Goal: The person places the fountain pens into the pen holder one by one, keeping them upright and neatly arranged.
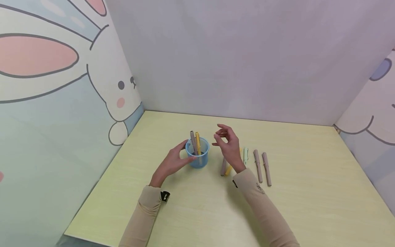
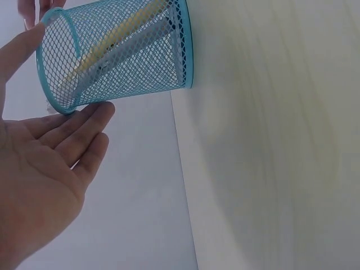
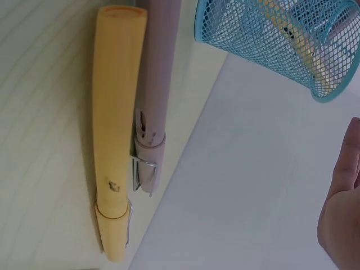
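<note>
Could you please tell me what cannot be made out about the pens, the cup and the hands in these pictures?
- Head view: the right hand covers the upper parts of the yellow pen and the mauve pen lying beneath it.
- Head view: the blue mesh pen cup hides the lower ends of the two pens standing in it.
- Right wrist view: the frame edge cuts off most of the hand.
- Left wrist view: the left hand touches the cup; its thumb is hidden.

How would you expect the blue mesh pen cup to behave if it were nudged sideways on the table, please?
The blue mesh cup is open wire mesh, so it is probably light and would slide easily on the smooth table. The two pens standing in it stick out above the rim, which likely makes it easier to tip. The left hand touching its side would probably steady it.
</note>
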Action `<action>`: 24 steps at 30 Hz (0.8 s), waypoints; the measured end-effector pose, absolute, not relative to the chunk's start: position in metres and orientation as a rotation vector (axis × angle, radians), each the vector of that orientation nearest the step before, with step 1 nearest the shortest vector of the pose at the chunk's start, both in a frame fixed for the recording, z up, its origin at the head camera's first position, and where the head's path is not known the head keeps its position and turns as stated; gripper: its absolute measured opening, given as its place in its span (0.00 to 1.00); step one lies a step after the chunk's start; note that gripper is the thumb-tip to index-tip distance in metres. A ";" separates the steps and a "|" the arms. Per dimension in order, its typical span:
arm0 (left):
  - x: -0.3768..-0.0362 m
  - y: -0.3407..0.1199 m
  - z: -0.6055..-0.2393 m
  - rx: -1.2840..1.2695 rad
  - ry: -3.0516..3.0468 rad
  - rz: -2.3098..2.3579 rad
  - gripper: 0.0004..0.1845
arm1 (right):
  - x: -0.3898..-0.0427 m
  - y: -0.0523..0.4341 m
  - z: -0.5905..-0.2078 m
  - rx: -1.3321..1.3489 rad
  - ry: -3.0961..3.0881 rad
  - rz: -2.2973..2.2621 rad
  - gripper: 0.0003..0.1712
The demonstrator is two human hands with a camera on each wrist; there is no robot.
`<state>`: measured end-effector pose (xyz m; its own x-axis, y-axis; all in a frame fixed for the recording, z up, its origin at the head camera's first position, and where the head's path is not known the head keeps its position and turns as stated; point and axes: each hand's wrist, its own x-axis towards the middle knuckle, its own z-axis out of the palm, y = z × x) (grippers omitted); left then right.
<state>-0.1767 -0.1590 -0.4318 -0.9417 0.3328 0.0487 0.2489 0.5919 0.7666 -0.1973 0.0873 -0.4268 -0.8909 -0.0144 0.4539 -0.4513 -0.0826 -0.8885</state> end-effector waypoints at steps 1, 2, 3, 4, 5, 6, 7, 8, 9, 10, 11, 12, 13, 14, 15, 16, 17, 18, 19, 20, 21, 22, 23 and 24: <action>-0.177 -0.159 -0.432 0.496 2.714 1.278 0.46 | -0.199 0.089 -0.431 0.501 -1.892 2.049 0.25; -0.177 -0.159 -0.432 0.497 2.713 1.279 0.46 | -0.201 0.091 -0.433 0.499 -1.890 2.052 0.25; -0.177 -0.159 -0.432 0.497 2.712 1.280 0.46 | -0.201 0.093 -0.434 0.496 -1.885 2.056 0.25; -0.177 -0.158 -0.432 0.494 2.710 1.280 0.46 | -0.201 0.094 -0.435 0.492 -1.884 2.055 0.25; -0.176 -0.158 -0.432 0.493 2.708 1.281 0.47 | -0.201 0.096 -0.436 0.486 -1.883 2.055 0.25; -0.176 -0.158 -0.431 0.490 2.705 1.283 0.47 | -0.201 0.098 -0.437 0.485 -1.878 2.055 0.25; -0.176 -0.158 -0.431 0.491 2.702 1.287 0.47 | -0.201 0.100 -0.438 0.482 -1.874 2.054 0.25; -0.176 -0.158 -0.431 0.490 2.699 1.292 0.47 | -0.201 0.102 -0.439 0.481 -1.871 2.052 0.24; -0.176 -0.158 -0.431 0.487 2.697 1.294 0.47 | -0.201 0.104 -0.439 0.479 -1.868 2.049 0.24; -0.176 -0.158 -0.431 0.485 2.696 1.294 0.47 | -0.200 0.106 -0.439 0.478 -1.866 2.048 0.24; -0.175 -0.158 -0.431 0.482 2.695 1.294 0.47 | -0.200 0.108 -0.439 0.479 -1.862 2.048 0.24; -0.175 -0.158 -0.431 0.479 2.696 1.292 0.47 | -0.199 0.110 -0.439 0.481 -1.860 2.043 0.24; -0.175 -0.158 -0.431 0.476 2.696 1.291 0.47 | -0.199 0.112 -0.439 0.479 -1.864 2.038 0.24; -0.175 -0.157 -0.431 0.474 2.696 1.291 0.47 | -0.199 0.115 -0.439 0.476 -1.865 2.034 0.24; -0.175 -0.157 -0.432 0.472 2.696 1.289 0.47 | -0.199 0.117 -0.440 0.468 -1.866 2.032 0.24; -0.175 -0.157 -0.432 0.473 2.695 1.288 0.47 | -0.199 0.119 -0.440 0.461 -1.869 2.027 0.24; -0.175 -0.157 -0.432 0.472 2.694 1.288 0.47 | -0.199 0.122 -0.441 0.454 -1.872 2.021 0.24; -0.176 -0.157 -0.433 0.472 2.693 1.287 0.47 | -0.199 0.125 -0.441 0.448 -1.872 2.016 0.24; -0.176 -0.157 -0.433 0.471 2.693 1.285 0.47 | -0.199 0.127 -0.442 0.442 -1.868 2.020 0.24; -0.176 -0.157 -0.433 0.468 2.693 1.282 0.47 | -0.200 0.130 -0.442 0.434 -1.867 2.023 0.24; -0.176 -0.157 -0.433 0.468 2.693 1.280 0.47 | -0.200 0.133 -0.442 0.431 -1.866 2.025 0.24; -0.177 -0.157 -0.433 0.468 2.694 1.275 0.47 | -0.200 0.136 -0.442 0.432 -1.866 2.028 0.25; -0.177 -0.157 -0.433 0.466 2.695 1.272 0.47 | -0.200 0.139 -0.442 0.428 -1.869 2.032 0.25; -0.177 -0.157 -0.433 0.464 2.697 1.270 0.47 | -0.200 0.142 -0.443 0.422 -1.877 2.036 0.25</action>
<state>-0.1769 -0.1573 -0.4333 -0.9452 0.3261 0.0183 0.2218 0.5998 0.7688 -0.1995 0.1420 -0.4430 -0.8987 0.0466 0.4361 -0.4384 -0.0704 -0.8960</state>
